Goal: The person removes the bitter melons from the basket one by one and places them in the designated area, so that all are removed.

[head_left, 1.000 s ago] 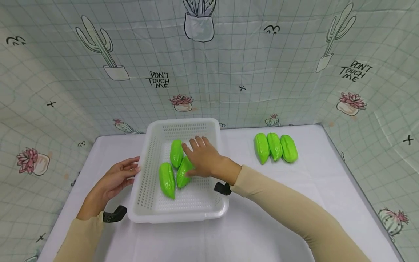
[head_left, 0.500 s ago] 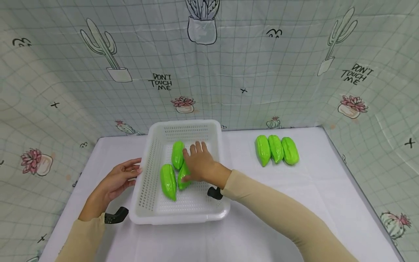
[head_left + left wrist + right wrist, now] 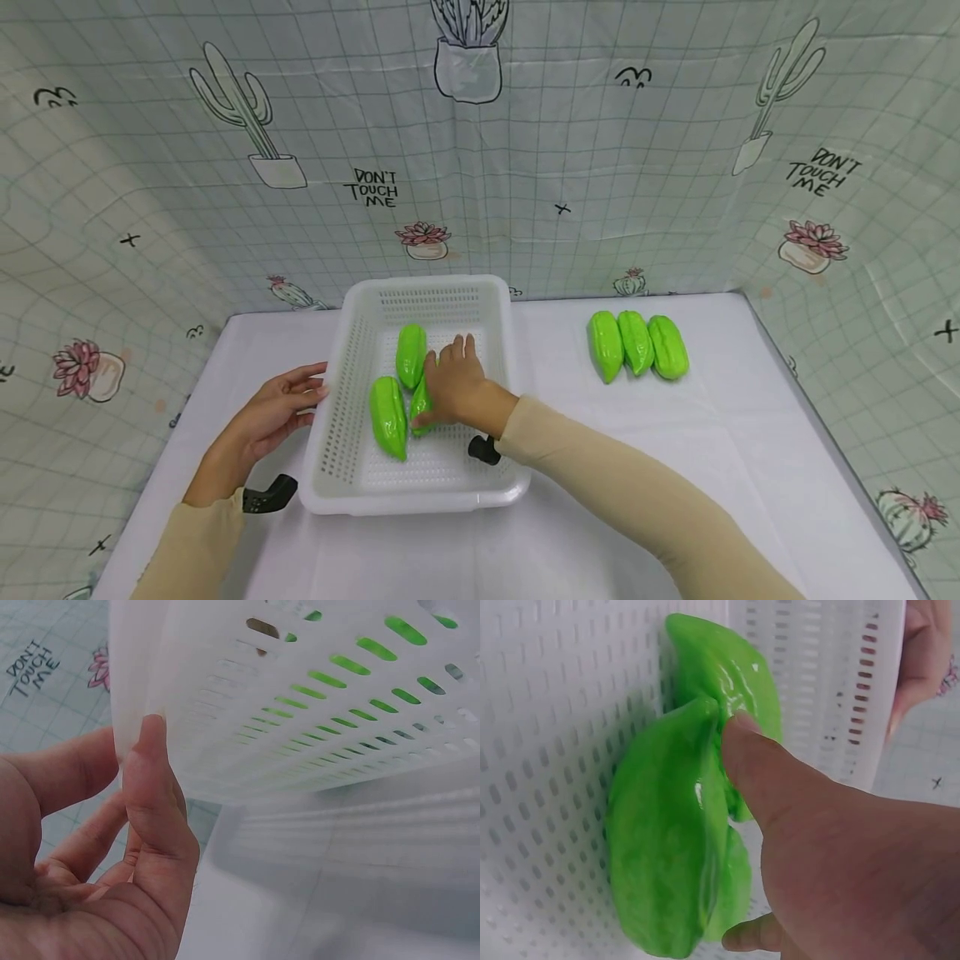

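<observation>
A white plastic basket [image 3: 416, 492] with perforated walls holds three glossy green star fruits. My left hand [image 3: 273, 408] touches the outside of its left wall near the rim, fingers loosely bent; in the left wrist view the fingertips [image 3: 152, 735] meet the wall. Inside the basket, my right hand [image 3: 457, 387] reaches over the right-hand star fruit [image 3: 664, 840], with thumb and forefinger spread toward its two ends. The hand partly hides that fruit in the head view. Beside it lie the left star fruit [image 3: 387, 417] and the far star fruit [image 3: 410, 356].
Three more star fruits [image 3: 637, 343] lie side by side on the white tablecloth [image 3: 600, 467], right of the basket. A printed grid curtain [image 3: 562, 150] rises behind the table and along both sides.
My right hand has moved slightly left and toward me, coming down closer around the right-hand star fruit. My left hand stays at the basket wall. The head view has shifted a little.
</observation>
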Demonstrator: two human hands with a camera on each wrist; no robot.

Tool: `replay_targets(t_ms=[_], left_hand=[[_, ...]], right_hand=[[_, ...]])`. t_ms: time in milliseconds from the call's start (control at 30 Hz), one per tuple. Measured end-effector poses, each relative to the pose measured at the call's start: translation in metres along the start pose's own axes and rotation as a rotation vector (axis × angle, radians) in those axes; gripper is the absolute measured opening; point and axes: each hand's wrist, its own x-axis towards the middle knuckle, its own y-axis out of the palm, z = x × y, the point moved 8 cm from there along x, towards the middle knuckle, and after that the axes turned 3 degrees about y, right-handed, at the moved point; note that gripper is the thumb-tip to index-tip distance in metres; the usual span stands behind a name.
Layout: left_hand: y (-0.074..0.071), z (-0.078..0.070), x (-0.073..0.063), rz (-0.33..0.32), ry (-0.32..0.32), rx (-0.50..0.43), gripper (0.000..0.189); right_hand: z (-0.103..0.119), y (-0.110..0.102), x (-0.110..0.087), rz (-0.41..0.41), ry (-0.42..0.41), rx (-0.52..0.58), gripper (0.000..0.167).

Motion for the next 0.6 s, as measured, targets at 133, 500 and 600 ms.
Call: replay_targets(t_ms=[133,500,600], left_hand=[[0.000,-0.001,0.000,0.000,0.006,0.009,0.069],[0.002,-0.001,-0.001,0.001,0.008,0.011,0.069],[0.001,-0.001,-0.001,-0.002,0.008,0.012,0.069]], right_hand=[[0.002,0.003,0.001,0.006,0.005,0.003,0.117],[0.007,0.011,0.001,0.059,-0.005,-0.053,0.127],[0.008,0.012,0.000,0.072,-0.009,-0.058,0.127]])
